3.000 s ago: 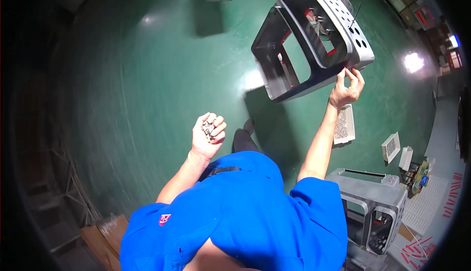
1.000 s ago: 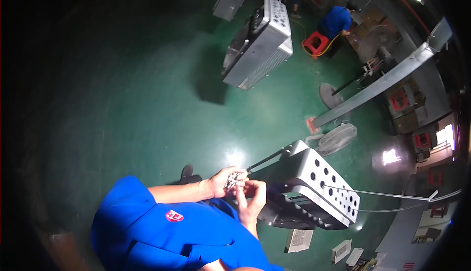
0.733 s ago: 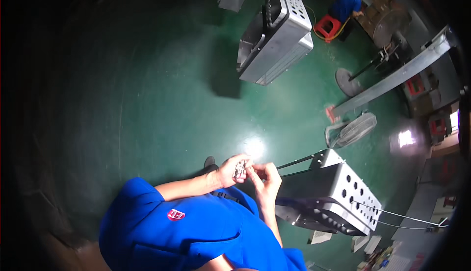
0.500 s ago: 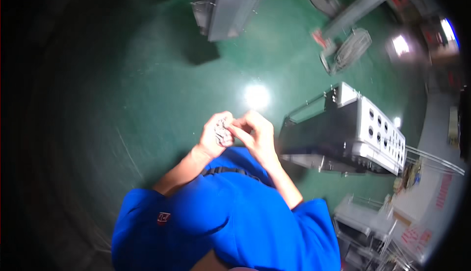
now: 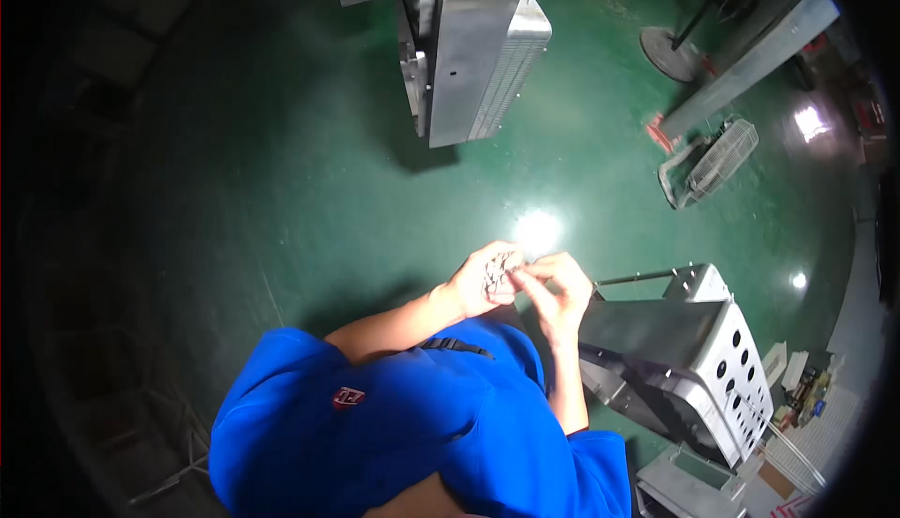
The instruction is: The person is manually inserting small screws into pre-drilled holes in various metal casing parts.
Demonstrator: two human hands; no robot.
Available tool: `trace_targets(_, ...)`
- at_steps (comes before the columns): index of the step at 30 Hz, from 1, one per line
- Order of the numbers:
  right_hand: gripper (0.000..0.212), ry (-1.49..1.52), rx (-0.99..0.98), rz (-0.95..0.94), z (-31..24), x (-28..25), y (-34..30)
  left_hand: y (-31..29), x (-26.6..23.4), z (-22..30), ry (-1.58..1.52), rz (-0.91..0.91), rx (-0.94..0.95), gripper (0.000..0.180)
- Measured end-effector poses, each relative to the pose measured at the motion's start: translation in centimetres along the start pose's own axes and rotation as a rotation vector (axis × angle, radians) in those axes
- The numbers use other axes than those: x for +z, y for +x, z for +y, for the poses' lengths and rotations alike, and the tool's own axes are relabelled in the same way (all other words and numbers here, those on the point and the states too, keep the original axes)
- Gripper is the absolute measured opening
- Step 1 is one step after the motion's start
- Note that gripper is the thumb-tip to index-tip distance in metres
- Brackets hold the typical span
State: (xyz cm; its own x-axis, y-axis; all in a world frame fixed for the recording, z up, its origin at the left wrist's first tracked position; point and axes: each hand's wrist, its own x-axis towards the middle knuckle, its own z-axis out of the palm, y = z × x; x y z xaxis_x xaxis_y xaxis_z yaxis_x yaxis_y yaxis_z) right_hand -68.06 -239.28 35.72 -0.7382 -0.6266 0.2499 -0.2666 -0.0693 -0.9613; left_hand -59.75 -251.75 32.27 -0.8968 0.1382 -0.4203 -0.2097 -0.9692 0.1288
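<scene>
My left hand (image 5: 472, 287) is cupped with its palm up, in front of my blue shirt. In its palm lies a pile of small dark-and-shiny metal pieces (image 5: 498, 276); they look like screws, but are too small to tell for sure. My right hand (image 5: 562, 295) reaches in from the right, its thumb and fingers pinched together at the edge of the pile. Whatever sits between those fingertips is too small to make out. Close to the right of that hand stands a sheet-metal housing (image 5: 652, 335) with round holes in its pale end panel.
Ahead stands another grey metal housing (image 5: 473, 63) with a perforated side. A floor fan (image 5: 722, 164) and a slanting grey column (image 5: 750, 63) with a red foot are at the far right. Loose items (image 5: 811, 396) lie at the right, on the green floor (image 5: 309, 180).
The view has shifted, so the housings and the fan sit lower in the picture and my hands sit further right. My right hand still pinches at the pile in my left palm.
</scene>
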Motion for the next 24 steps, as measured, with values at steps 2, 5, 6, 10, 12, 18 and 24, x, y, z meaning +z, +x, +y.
trace_targets(2, 0.009, 0.034, 0.061, 0.000, -0.2, -0.5, 3.5, 1.7, 0.4, 1.6, -0.025, -0.001, 0.053, 0.033)
trace_targets(5, 0.007, 0.129, 0.096, 0.100, 2.6, 0.0, 9.8, 3.3, 1.0, 3.9, 0.055, -0.106, 0.132, 0.033)
trace_targets(6, 0.006, 0.127, 0.106, 0.112, 4.1, 0.1, 12.6, 3.8, 1.2, 4.3, -0.005, -0.024, 0.127, 0.034)
trace_targets(10, 0.010, 0.102, 0.032, 0.157, 10.3, 2.1, 25.4, 5.1, -0.5, 6.8, -0.018, -0.057, 0.127, 0.034)
trace_targets(12, 0.011, -0.048, -0.006, 0.190, 12.1, 3.6, 30.4, 6.2, -2.3, 8.0, -0.010, -0.037, 0.120, 0.032)
trace_targets(18, 0.014, -0.240, 0.068, 0.134, 16.3, 6.7, 37.8, 9.4, -3.8, 14.3, 0.047, -0.009, 0.023, 0.032)
trace_targets(24, 0.012, -0.253, 0.104, -0.051, 17.1, 6.7, 38.8, 11.3, -5.0, 19.6, 0.051, 0.000, -0.059, 0.033)
